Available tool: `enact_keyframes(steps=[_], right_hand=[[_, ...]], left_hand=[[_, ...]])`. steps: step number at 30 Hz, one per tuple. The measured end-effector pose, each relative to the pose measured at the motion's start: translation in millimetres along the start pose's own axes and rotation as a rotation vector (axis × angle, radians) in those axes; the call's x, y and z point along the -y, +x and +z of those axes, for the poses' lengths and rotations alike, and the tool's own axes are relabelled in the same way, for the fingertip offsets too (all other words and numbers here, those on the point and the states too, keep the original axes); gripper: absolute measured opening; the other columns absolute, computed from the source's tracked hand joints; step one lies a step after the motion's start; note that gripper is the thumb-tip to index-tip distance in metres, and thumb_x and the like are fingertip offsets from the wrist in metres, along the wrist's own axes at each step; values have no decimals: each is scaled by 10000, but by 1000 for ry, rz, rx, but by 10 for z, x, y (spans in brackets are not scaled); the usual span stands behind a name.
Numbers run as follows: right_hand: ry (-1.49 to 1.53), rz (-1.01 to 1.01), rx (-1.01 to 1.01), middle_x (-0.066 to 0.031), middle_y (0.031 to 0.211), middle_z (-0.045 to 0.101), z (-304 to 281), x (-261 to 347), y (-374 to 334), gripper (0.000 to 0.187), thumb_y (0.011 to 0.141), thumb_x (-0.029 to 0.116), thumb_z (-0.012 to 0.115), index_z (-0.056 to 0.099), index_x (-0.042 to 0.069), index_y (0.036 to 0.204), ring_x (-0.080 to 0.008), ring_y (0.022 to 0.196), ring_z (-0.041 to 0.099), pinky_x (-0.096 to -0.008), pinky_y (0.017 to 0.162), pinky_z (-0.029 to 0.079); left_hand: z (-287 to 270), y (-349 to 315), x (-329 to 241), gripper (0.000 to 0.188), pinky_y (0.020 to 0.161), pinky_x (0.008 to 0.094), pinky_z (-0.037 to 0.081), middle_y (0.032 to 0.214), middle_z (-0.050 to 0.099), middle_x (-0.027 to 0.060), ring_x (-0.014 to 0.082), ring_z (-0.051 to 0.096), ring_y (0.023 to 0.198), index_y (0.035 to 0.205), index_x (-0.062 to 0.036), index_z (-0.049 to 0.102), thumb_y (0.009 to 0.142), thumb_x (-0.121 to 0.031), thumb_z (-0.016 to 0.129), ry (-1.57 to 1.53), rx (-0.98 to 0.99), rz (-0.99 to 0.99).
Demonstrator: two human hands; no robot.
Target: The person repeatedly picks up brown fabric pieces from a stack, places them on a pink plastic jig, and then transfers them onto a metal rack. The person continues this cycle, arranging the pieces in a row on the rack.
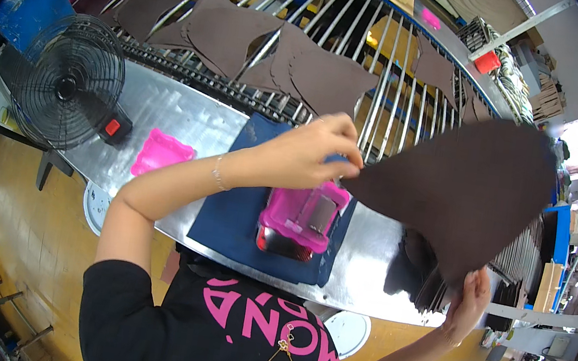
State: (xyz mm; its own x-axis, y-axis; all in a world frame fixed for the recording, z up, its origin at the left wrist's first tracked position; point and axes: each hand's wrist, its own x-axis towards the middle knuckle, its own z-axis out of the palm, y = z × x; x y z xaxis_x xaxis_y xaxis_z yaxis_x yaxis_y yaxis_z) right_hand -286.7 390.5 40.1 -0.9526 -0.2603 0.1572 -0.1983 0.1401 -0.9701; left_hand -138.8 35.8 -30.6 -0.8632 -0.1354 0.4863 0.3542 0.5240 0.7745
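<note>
A large dark brown sheet piece, leather-like with a curved outline, is raised between my two hands on the right. My left hand pinches its pointed left tip. Its lower corner is gripped by my right hand, with the thumb lying along the edge. Below the raised piece a stack of dark cut pieces rests on the metal table, partly covered by it. Under my left wrist, a pink tray with a small grey block sits on a dark blue cloth.
Beyond the table a conveyor of metal rods carries several overlapping brown pieces. A black caged fan stands at the left, near a second pink tray. Metal racks and a white post rise at the right.
</note>
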Motion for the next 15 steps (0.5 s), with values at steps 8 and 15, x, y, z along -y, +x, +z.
enact_keyframes(steps=[8,15], right_hand=[[241,146,436,-65,1149,599,1935,-142,1512,420,915,59,554,469,3,1323,-105,950,579,-246,772,476],[365,279,549,-86,930,640,4198,-727,2697,375,872,-27,565,527,22,1242,-167,791,620,-317,778,524]], left_hand=[[-895,-861,458,295,665,222,394,938,539,28,90,485,745,1103,-67,608,831,-155,681,-85,-573,-325],[-1017,-1241,874,319,687,237,394,962,560,26,106,494,762,1125,-81,601,821,-137,679,-214,-667,-488]])
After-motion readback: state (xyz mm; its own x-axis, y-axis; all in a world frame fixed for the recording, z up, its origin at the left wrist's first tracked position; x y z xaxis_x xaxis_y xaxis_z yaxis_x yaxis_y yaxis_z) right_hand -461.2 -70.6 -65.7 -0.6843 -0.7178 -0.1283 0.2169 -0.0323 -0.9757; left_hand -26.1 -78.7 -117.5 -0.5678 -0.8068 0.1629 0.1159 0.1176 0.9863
